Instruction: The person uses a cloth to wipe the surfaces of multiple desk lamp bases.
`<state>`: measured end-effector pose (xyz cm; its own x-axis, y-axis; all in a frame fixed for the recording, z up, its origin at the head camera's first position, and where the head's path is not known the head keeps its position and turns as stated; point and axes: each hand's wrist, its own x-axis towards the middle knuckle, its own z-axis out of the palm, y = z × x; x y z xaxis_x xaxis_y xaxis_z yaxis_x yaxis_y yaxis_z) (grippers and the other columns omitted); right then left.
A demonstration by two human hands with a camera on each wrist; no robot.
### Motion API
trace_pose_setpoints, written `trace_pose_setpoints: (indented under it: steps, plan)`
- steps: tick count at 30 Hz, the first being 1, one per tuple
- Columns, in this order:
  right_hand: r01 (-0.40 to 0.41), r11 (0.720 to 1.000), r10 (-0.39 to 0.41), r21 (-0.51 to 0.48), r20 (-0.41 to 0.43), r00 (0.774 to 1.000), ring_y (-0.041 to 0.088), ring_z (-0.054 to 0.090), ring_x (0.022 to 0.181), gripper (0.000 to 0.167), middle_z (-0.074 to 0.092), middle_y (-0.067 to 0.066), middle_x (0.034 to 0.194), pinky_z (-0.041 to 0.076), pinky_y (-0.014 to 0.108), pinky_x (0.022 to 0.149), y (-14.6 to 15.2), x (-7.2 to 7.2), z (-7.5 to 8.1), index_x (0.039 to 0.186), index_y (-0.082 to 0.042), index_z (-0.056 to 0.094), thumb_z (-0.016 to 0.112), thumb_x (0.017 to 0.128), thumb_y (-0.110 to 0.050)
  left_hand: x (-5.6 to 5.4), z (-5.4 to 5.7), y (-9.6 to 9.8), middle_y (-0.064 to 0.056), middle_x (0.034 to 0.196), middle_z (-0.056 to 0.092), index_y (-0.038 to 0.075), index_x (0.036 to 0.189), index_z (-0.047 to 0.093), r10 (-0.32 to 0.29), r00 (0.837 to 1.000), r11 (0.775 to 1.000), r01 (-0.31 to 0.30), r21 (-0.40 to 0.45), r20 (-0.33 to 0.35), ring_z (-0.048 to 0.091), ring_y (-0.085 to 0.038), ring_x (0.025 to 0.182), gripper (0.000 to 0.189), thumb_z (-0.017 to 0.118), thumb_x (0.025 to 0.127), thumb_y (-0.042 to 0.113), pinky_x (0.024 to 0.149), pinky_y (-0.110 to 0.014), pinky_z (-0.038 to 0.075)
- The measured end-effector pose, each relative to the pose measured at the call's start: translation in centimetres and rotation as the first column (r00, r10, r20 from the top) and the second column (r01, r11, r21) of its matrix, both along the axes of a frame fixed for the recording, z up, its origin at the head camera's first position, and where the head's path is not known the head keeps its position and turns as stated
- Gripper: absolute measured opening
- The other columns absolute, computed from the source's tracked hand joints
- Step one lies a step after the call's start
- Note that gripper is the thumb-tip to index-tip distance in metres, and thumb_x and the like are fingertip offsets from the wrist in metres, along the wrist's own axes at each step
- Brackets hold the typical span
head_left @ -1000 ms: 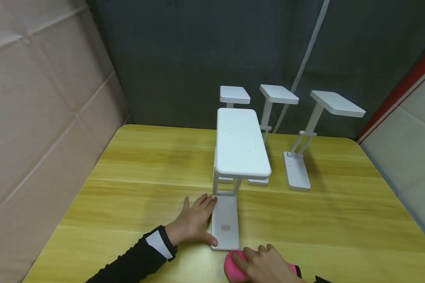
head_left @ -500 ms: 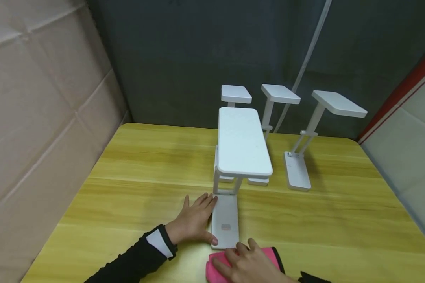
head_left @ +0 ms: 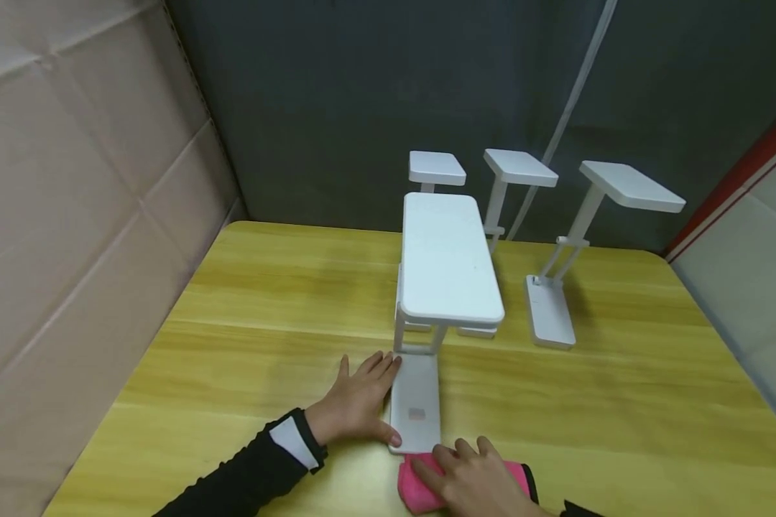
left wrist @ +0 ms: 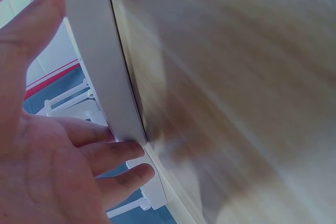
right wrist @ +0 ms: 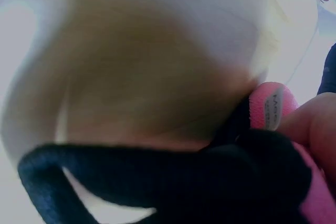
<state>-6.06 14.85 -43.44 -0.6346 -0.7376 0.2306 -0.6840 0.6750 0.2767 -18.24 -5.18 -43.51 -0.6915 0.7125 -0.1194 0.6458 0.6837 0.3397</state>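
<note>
A white folding desk lamp (head_left: pixel 453 258) stands upright near the middle of the table, its flat head over a narrow base (head_left: pixel 416 391). My left hand (head_left: pixel 356 406) touches the base's left side with straight, spread fingers, its thumb at the near corner. In the left wrist view the fingertips (left wrist: pixel 137 151) rest along the base's edge. My right hand (head_left: pixel 481 477) holds a folded pink cloth (head_left: pixel 420 492) with black edging on the table, just in front of the base. The right wrist view shows a small white label (right wrist: pixel 273 108) on the cloth.
Three more white desk lamps stand behind: one at the back (head_left: pixel 436 166), one beside it (head_left: pixel 520 167) and one at the right (head_left: pixel 552 312). The wood-grain table (head_left: pixel 278 301) has a pale wall (head_left: pixel 90 237) at left and a dark curtain (head_left: pixel 330 108) behind.
My right hand slid the pink cloth left along the front of the lamp base, then back slightly right. My left hand stays at the base. The head view has shifted slightly.
</note>
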Motion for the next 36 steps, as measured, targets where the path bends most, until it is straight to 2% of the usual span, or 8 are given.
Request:
trace_pose_setpoints:
  steps: [12, 17, 19, 21, 24, 26, 31, 36]
  plan:
    - [0.075, 0.997, -0.075, -0.015, 0.006, 0.997, 0.015, 0.05, 0.053, 0.066, 0.056, -0.003, 0.072, 0.041, 0.032, 0.043, 2.4, 1.0, 0.7, 0.1, -0.023, 0.07, 0.035, 0.085, -0.077, 0.0, 0.3, 0.0, -0.018, 0.153, 0.025, -0.001, 0.149, 0.027, 0.004, 1.0, 1.0, -0.004, 0.018, 0.029, 0.022, -0.035, 0.14, 0.12, 0.08, 0.06, 0.061, 0.1, -0.074, 0.009]
    - [0.115, 0.988, -0.12, 0.099, 0.049, 0.992, 0.019, 0.055, 0.056, 0.034, 0.055, -0.001, 0.071, 0.046, 0.036, 0.046, 3.2, 1.0, 1.9, 0.1, -0.02, 0.068, 0.066, 0.081, -0.048, 0.1, 0.2, -0.1, -0.018, 0.153, 0.025, -0.001, 0.148, 0.027, 0.004, 0.999, 1.0, -0.005, 0.022, 0.032, 0.021, -0.035, 0.14, 0.12, 0.08, 0.06, 0.061, 0.1, -0.074, 0.009]
    - [0.083, 0.99, -0.091, 0.114, 0.063, 0.994, 0.019, 0.056, 0.056, 0.034, 0.058, -0.001, 0.073, 0.047, 0.036, 0.047, 3.2, 0.8, 2.5, 0.101, -0.02, 0.068, 0.069, 0.079, -0.046, 0.0, 0.1, -0.1, -0.018, 0.153, 0.025, -0.001, 0.148, 0.027, 0.0, 1.0, 1.0, -0.001, 0.026, 0.031, 0.022, -0.035, 0.14, 0.12, 0.08, 0.06, 0.06, 0.1, -0.074, 0.009]
    - [0.015, 0.994, -0.021, 0.112, 0.048, 0.999, 0.017, 0.057, 0.058, 0.035, 0.06, -0.001, 0.077, 0.045, 0.034, 0.046, 2.7, 0.6, 2.8, 0.104, -0.022, 0.068, 0.064, 0.083, -0.05, 0.0, 0.1, -0.1, -0.019, 0.153, 0.026, -0.002, 0.148, 0.027, -0.005, 1.0, 0.999, 0.004, 0.032, 0.028, 0.022, -0.035, 0.14, 0.12, 0.08, 0.059, 0.06, 0.1, -0.074, 0.009]
    - [-0.112, 0.987, 0.109, 0.113, 0.033, 0.993, 0.015, 0.059, 0.063, 0.053, 0.062, -0.002, 0.084, 0.046, 0.031, 0.049, 1.0, 0.2, 2.5, 0.115, -0.022, 0.065, 0.042, 0.091, -0.064, 0.0, 0.1, -0.2, -0.019, 0.152, 0.027, -0.002, 0.148, 0.028, -0.005, 1.0, 0.999, 0.004, 0.037, 0.025, 0.022, -0.036, 0.14, 0.12, 0.081, 0.059, 0.06, 0.1, -0.074, 0.01]
    - [-0.147, 0.978, 0.147, 0.151, 0.013, 0.989, 0.015, 0.059, 0.067, 0.053, 0.061, -0.002, 0.087, 0.047, 0.03, 0.052, -0.4, -0.1, 2.1, 0.121, -0.022, 0.061, 0.035, 0.095, -0.061, 0.0, 0.0, -0.2, -0.02, 0.152, 0.027, -0.002, 0.148, 0.028, -0.005, 1.0, 0.999, 0.004, 0.04, 0.022, 0.022, -0.036, 0.14, 0.12, 0.08, 0.059, 0.06, 0.1, -0.074, 0.01]
    - [-0.087, 0.977, 0.088, 0.194, 0.003, 0.996, 0.015, 0.058, 0.065, 0.053, 0.061, -0.001, 0.084, 0.048, 0.03, 0.054, -2.2, -0.6, 1.1, 0.119, -0.022, 0.062, 0.037, 0.095, -0.062, 0.0, 0.0, -0.1, -0.019, 0.153, 0.026, -0.002, 0.148, 0.027, -0.01, 1.0, 0.999, 0.009, 0.036, 0.021, 0.022, -0.036, 0.14, 0.12, 0.079, 0.06, 0.062, 0.1, -0.074, 0.01]
    - [-0.033, 0.986, 0.034, 0.166, -0.005, 0.999, 0.017, 0.057, 0.06, 0.055, 0.06, -0.001, 0.079, 0.043, 0.029, 0.048, -1.6, -0.4, 1.1, 0.111, -0.023, 0.065, 0.036, 0.092, -0.066, -0.1, 0.1, -0.1, -0.019, 0.153, 0.026, -0.002, 0.148, 0.027, -0.01, 0.999, 0.999, 0.009, 0.039, 0.031, 0.021, -0.036, 0.14, 0.119, 0.079, 0.061, 0.061, 0.1, -0.074, 0.01]
